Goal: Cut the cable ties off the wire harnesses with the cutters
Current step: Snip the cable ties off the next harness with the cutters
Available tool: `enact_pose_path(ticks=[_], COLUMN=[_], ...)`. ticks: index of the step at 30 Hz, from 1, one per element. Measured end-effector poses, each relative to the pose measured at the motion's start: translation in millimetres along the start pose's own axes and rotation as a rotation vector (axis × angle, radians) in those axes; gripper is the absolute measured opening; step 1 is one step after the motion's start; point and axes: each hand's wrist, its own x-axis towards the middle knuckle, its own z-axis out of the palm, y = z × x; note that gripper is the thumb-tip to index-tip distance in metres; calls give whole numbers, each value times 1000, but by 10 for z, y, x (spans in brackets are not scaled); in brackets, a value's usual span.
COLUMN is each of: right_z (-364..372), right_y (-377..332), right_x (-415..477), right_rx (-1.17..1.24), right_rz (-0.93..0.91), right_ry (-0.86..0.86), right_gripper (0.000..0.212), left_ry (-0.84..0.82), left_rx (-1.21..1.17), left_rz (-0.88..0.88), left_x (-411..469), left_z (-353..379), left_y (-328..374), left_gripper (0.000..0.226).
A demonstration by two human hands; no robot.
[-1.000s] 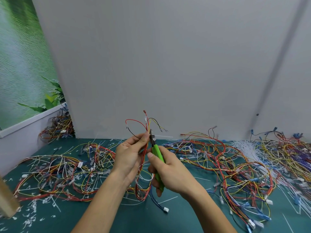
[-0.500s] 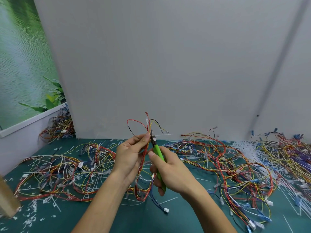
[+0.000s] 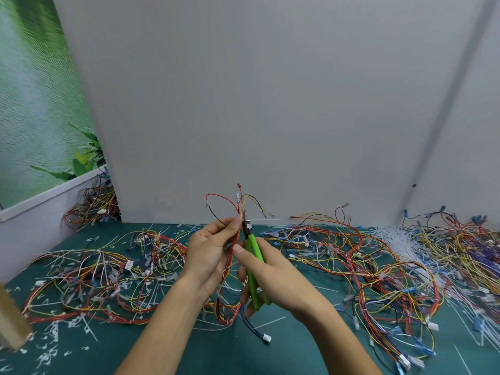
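My left hand (image 3: 212,249) pinches a wire harness (image 3: 238,204) of red, yellow and black wires, held upright above the green table (image 3: 216,353); its loose ends fan out against the grey wall. My right hand (image 3: 273,274) grips the green-handled cutters (image 3: 254,269), whose dark jaws point up and lie against the bundle just right of my left fingertips. The harness hangs down in a red loop below both hands, ending in a blue wire with a white connector (image 3: 267,338). The tie at the jaws is too small to make out.
Tangled harnesses cover the table at the left (image 3: 89,282) and right (image 3: 378,266). A pile of white cable ties (image 3: 397,236) lies at the back right. Cut tie scraps (image 3: 48,345) litter the front left. A wooden object (image 3: 10,323) stands at the left edge.
Both hands with the harness and cutters have stayed almost in place; the cutters' jaws sit slightly closer to the bundle by my left fingertips.
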Motion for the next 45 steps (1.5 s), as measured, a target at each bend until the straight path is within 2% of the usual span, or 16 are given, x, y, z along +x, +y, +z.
enact_pose_path(ticks=[7, 14, 22, 33, 38, 45], right_z=[12, 3, 18, 4, -12, -5], right_y=[45, 56, 14, 60, 34, 5], right_x=[35, 38, 17, 47, 27, 11], right_rx=[-75, -47, 1, -79, -37, -13], right_rz=[-59, -53, 20, -46, -23, 6], right_ry=[88, 75, 32, 89, 65, 34], right_gripper=[23, 20, 41, 22, 20, 27], left_ry=[8, 8, 25, 20, 24, 17], left_rx=[4, 5, -1, -4, 4, -5], left_rz=[17, 23, 1, 23, 20, 0], left_x=[-2, -27, -39, -48, -44, -22], left_z=[22, 45, 59, 86, 83, 55], left_y=[4, 15, 13, 21, 16, -7], left_gripper=[8, 8, 8, 7, 7, 7])
